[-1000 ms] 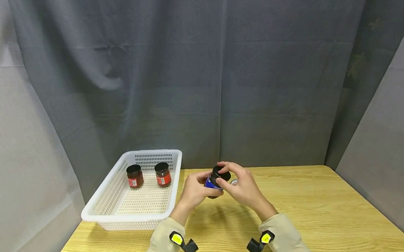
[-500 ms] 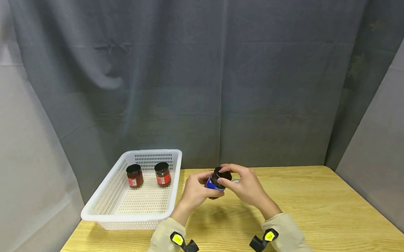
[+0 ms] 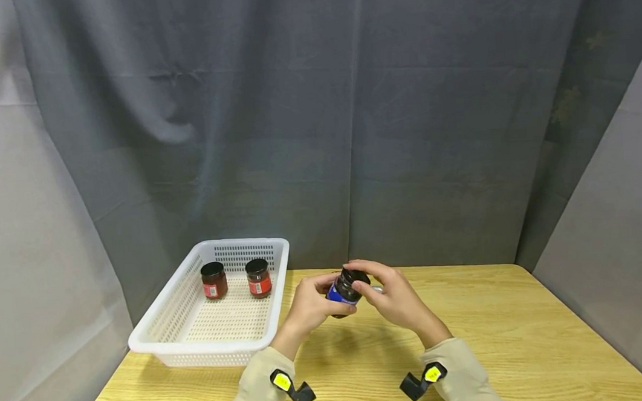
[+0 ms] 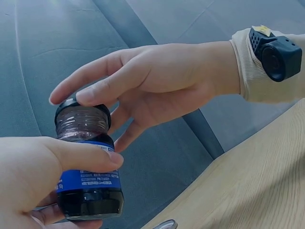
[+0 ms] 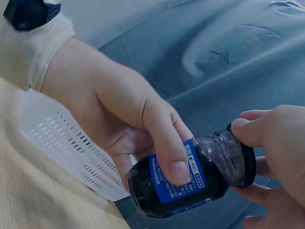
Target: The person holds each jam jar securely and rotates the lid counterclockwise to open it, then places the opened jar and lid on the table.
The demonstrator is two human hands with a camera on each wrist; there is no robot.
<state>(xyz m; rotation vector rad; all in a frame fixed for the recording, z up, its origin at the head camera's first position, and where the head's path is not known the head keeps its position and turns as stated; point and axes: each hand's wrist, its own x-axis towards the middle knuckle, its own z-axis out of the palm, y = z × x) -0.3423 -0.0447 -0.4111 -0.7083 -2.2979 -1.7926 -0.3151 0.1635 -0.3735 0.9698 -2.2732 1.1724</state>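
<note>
In the head view my left hand (image 3: 307,304) grips a dark glass jar with a blue label (image 3: 337,293), tilted to the right above the table. My right hand (image 3: 388,291) pinches its black lid (image 5: 249,164) between thumb and fingers. The right wrist view shows the lid at the jar's mouth, with the threads of the glass neck (image 5: 229,160) bare beneath it. Across the blue label (image 4: 90,180) lies my left thumb in the left wrist view; the other left fingers are partly hidden behind the jar.
A white perforated basket (image 3: 214,346) stands on the wooden table (image 3: 524,335) at left. Inside are two jars with black lids and red labels, the left jar (image 3: 214,282) and the right jar (image 3: 258,279). A silver-rimmed object (image 3: 379,289) is mostly hidden behind my right hand.
My right hand has shifted slightly right with the lid, and more of the jar's neck shows. The left hand keeps its grip nearly in place.
</note>
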